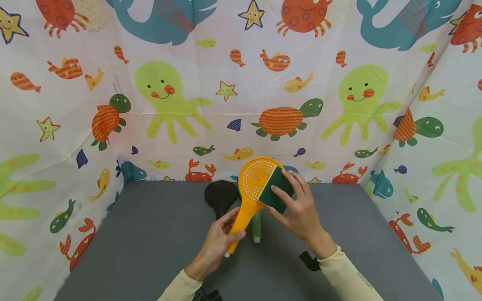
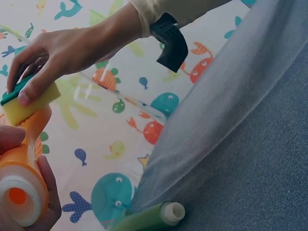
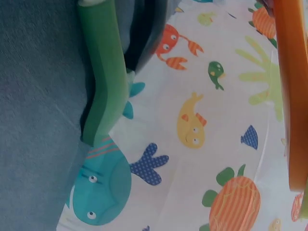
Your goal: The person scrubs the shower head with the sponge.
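In the head view, my left hand (image 1: 218,240) grips the handle of an orange-yellow shower head (image 1: 254,182), its perforated round face turned up and tilted. A sponge (image 1: 276,190) with a dark green scouring side is pinched in my right hand (image 1: 303,211), lying over the right part of that face. The left wrist view shows the sponge's yellow foam (image 2: 31,107) down against the orange body, and the handle's hollow white end (image 2: 21,185) facing the camera. Only an orange edge (image 3: 292,96) of the shower head enters the right wrist view; the right hand is mostly hidden there.
Behind my hands a black shower head (image 1: 221,195) lies on the grey table (image 1: 162,238). Beside it is a green handle (image 1: 257,228) with a white end, its upper part hidden by the orange one. Sea-animal printed fabric (image 1: 233,113) encloses the back and sides.
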### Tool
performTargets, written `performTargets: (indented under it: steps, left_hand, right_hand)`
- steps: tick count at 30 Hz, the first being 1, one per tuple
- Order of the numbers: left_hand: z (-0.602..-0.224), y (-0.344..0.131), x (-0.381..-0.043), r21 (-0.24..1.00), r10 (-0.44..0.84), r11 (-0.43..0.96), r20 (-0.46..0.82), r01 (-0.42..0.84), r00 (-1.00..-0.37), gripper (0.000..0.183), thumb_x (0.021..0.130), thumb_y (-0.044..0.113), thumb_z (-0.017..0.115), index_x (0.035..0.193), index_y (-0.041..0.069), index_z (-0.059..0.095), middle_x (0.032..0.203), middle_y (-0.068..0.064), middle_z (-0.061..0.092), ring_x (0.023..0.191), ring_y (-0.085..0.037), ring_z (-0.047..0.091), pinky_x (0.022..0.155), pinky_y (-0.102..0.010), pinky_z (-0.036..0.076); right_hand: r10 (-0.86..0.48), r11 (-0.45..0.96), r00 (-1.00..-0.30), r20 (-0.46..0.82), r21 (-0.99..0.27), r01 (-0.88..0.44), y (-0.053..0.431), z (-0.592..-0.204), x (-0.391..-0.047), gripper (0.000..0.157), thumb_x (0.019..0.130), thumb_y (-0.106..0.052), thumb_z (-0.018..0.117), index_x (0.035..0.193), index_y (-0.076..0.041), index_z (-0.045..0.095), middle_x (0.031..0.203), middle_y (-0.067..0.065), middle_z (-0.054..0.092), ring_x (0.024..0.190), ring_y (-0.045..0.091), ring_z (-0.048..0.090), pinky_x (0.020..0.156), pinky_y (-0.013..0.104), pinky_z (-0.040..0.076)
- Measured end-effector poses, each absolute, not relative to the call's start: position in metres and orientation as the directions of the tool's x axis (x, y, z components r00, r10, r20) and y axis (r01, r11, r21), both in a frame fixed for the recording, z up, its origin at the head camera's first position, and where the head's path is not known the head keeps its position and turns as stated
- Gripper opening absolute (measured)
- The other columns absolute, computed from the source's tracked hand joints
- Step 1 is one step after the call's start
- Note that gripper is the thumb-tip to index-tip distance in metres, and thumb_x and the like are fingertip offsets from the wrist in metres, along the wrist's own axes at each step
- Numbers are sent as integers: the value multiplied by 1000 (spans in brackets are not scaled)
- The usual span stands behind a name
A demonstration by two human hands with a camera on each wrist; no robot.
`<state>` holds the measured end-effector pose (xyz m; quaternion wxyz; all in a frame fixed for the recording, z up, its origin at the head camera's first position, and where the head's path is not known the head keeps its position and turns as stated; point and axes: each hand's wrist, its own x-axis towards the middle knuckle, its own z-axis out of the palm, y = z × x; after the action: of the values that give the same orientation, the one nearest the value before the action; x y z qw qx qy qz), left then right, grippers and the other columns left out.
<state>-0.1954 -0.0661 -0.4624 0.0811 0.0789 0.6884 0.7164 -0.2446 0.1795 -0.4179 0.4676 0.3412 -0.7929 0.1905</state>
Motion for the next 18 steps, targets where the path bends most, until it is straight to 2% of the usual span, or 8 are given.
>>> performTargets:
  steps: [8,18]
  left_hand:
    - [-461,-66,-194,999,238,-51,7,-6,-971,63,86,8,73,144,12,50,128,-12,57,108,-24,53,91,-33,47]
    - [-464,-66,-194,999,226,-32,18,11,-974,60,87,8,72,143,12,50,127,-13,57,107,-23,54,91,-32,47]
  right_hand:
    - [-339,698,-318,886,10,-716,182,-413,-245,51,90,-56,61,117,-14,70,143,24,50,129,45,45,101,58,41]
    - [-347,686,-311,885,14,-728,167,-433,-237,50,91,-55,61,116,-14,70,140,25,52,125,44,48,94,58,47]
